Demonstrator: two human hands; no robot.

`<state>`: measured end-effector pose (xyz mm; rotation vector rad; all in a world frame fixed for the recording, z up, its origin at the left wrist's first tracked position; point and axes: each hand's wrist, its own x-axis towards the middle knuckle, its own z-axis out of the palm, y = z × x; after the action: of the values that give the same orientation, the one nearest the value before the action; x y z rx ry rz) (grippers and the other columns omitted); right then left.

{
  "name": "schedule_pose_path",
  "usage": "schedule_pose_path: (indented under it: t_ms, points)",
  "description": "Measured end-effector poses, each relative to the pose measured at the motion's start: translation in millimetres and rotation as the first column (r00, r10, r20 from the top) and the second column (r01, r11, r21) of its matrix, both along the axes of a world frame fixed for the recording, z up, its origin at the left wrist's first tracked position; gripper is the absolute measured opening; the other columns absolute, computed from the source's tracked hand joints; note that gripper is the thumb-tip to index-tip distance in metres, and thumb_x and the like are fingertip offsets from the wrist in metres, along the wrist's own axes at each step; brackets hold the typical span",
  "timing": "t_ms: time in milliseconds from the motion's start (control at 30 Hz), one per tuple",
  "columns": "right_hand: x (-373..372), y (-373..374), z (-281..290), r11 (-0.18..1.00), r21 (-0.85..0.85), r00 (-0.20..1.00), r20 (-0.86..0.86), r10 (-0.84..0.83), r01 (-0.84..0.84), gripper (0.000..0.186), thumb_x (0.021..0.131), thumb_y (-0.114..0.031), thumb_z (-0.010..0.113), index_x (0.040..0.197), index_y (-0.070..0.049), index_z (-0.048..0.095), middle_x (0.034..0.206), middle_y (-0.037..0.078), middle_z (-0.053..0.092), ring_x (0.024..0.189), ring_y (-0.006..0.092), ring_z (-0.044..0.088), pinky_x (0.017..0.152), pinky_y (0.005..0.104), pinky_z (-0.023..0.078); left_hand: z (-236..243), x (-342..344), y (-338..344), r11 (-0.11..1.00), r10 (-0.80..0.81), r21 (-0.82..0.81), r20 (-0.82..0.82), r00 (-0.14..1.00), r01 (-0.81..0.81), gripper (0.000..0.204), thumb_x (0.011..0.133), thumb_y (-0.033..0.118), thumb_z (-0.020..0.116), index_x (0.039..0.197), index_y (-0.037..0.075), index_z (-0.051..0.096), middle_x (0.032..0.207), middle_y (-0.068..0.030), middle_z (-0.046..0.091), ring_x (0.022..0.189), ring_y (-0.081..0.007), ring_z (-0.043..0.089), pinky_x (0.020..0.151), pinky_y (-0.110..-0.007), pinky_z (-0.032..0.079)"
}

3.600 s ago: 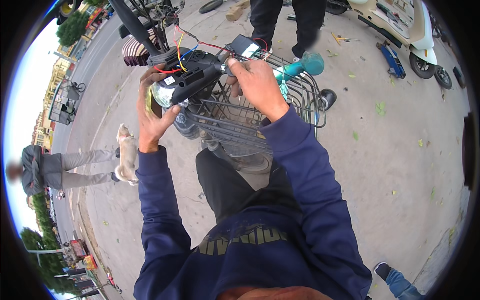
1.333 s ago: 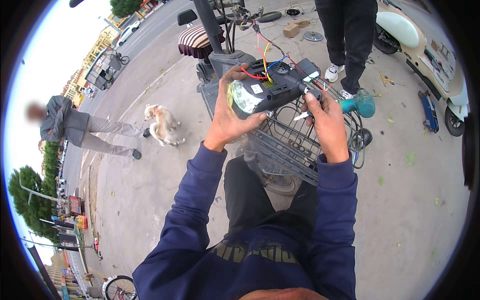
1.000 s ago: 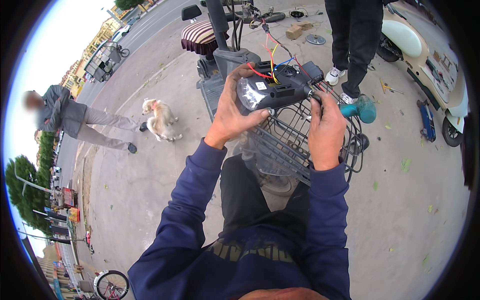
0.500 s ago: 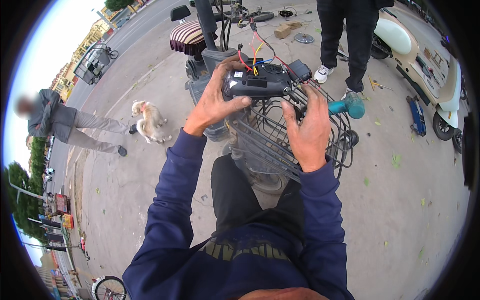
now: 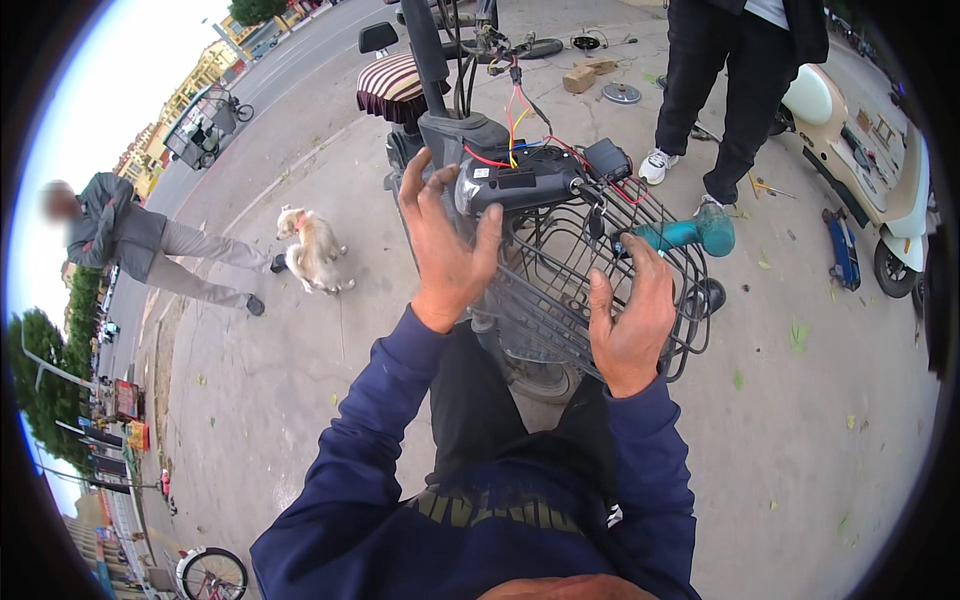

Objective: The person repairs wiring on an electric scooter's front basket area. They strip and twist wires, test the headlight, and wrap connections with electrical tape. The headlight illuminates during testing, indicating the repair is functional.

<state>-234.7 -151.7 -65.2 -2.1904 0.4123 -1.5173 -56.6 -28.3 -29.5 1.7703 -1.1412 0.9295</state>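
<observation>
A black headlight housing (image 5: 525, 183) sits over the back of a black wire basket (image 5: 560, 290) on the front of an electric scooter. Red, yellow and blue wires (image 5: 515, 135) rise from its top. My left hand (image 5: 447, 245) is open at the housing's left end, fingers spread; whether a fingertip touches it I cannot tell. Above the basket's right part, my right hand (image 5: 635, 325) is open and holds nothing. Beyond its fingers a teal power tool (image 5: 690, 235) lies in the basket. A small black box (image 5: 607, 160) stands beside the housing.
A person in dark trousers (image 5: 700, 95) stands just beyond the basket. Another person (image 5: 135, 235) and a pale dog (image 5: 315, 250) are at left. A cream scooter (image 5: 860, 160) and a blue jack-like tool (image 5: 842, 250) are at right. Wooden blocks (image 5: 585, 75) lie behind.
Both hands have drawn back toward me from the black headlight housing, the right one now lower over the basket. The housing sits lower against the scooter's front. The view has shifted slightly.
</observation>
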Motion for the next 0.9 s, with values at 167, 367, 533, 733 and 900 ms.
schedule_pose_path:
  t_ms: [167,367,533,733,900]
  points:
    - [-16,8,-3,0.999,-0.05,0.974,-0.226,0.005,-0.017,0.036,0.084,-0.01,0.071,0.115,0.002,0.058,0.116,0.019,0.06,0.106,0.0393,0.058,0.09,0.0464,0.048,3,-36,5,0.927,-0.341,0.264,0.298,0.892,0.266,0.029,0.07,0.02,0.078,0.091,0.004,0.067,0.116,-0.015,0.062,0.112,-0.0342,0.06,0.1,-0.049,0.045]
    - [-29,19,-15,0.995,-0.092,0.962,-0.272,0.001,-0.027,0.05,0.076,-0.006,0.071,0.123,0.002,0.058,0.127,0.019,0.057,0.114,0.0381,0.056,0.095,0.0459,0.048,-27,-64,-6,0.884,-0.338,0.404,0.199,0.92,0.237,0.03,0.071,0.033,0.074,0.086,0.007,0.066,0.113,-0.0114,0.064,0.108,-0.032,0.061,0.099,-0.05,0.044]
    - [-36,24,-33,0.992,-0.129,0.971,-0.24,-0.018,-0.014,0.049,0.078,-0.009,0.07,0.124,0.001,0.058,0.132,0.019,0.057,0.12,0.0377,0.055,0.098,0.0483,0.047,-25,-70,-13,0.88,-0.327,0.404,0.139,0.935,0.248,0.035,0.071,0.034,0.075,0.089,0.006,0.063,0.107,-0.0125,0.061,0.102,-0.0337,0.06,0.093,-0.049,0.044]
    - [-40,32,-41,0.966,-0.258,0.925,-0.362,-0.11,0.015,0.04,0.082,-0.016,0.07,0.118,-0.001,0.061,0.134,0.018,0.057,0.122,0.0362,0.055,0.099,0.0503,0.045,-27,-71,-13,0.925,-0.224,0.34,0.124,0.967,0.171,0.035,0.071,0.033,0.076,0.091,0.007,0.064,0.104,-0.0103,0.061,0.1,-0.0313,0.059,0.091,-0.044,0.042]
    - [-50,20,-36,0.966,-0.258,0.927,-0.358,-0.111,0.016,0.031,0.083,-0.019,0.071,0.11,-0.004,0.066,0.131,0.017,0.06,0.118,0.0337,0.058,0.095,0.0469,0.046,-30,-77,-25,0.92,-0.2,0.375,0.194,0.96,0.116,0.035,0.069,0.034,0.075,0.094,0.01,0.069,0.101,-0.007,0.061,0.099,-0.0277,0.059,0.089,-0.043,0.044]
